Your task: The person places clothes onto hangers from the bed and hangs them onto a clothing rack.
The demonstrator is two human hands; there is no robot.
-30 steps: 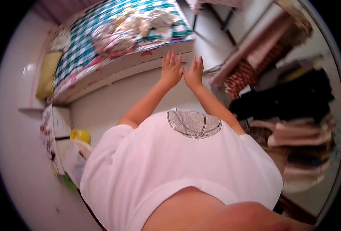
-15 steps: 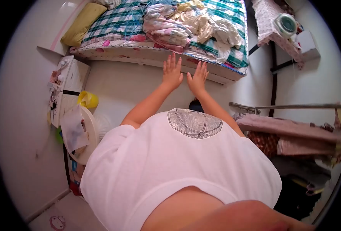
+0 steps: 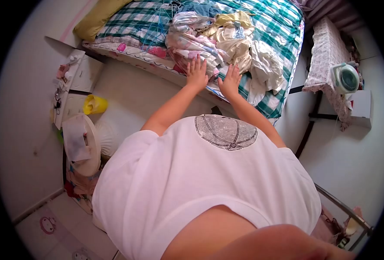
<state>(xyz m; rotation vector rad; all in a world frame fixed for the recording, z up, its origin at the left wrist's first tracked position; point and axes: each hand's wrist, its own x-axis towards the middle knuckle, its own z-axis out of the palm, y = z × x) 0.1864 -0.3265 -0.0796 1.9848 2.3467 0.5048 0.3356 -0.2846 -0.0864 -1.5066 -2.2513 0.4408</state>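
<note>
My left hand (image 3: 197, 74) is stretched out with fingers apart, in front of a rumpled pink-and-white patterned cloth (image 3: 190, 37) on the bed. Beside it, my right hand (image 3: 230, 82) is also open, its fingers pointing toward a crumpled cream garment (image 3: 235, 41). Neither hand holds anything; whether the fingertips touch the cloth I cannot tell. A white garment (image 3: 268, 67) lies bunched to the right. Under the pile spreads a green-and-white checked sheet (image 3: 278, 26). Thin blue hangers (image 3: 155, 32) lie left of the pile.
A yellow bin (image 3: 95, 104) and a round white table (image 3: 94, 147) stand at the left, near a white cabinet (image 3: 89, 73). An olive pillow (image 3: 97, 19) lies at the bed's far left. A small fan (image 3: 346, 79) stands right, by a metal rail (image 3: 346, 208).
The bed and its clothes now appear closer and larger, with my hands reaching over the bed's near edge. The clothes rack has slid toward the lower right of the view.
</note>
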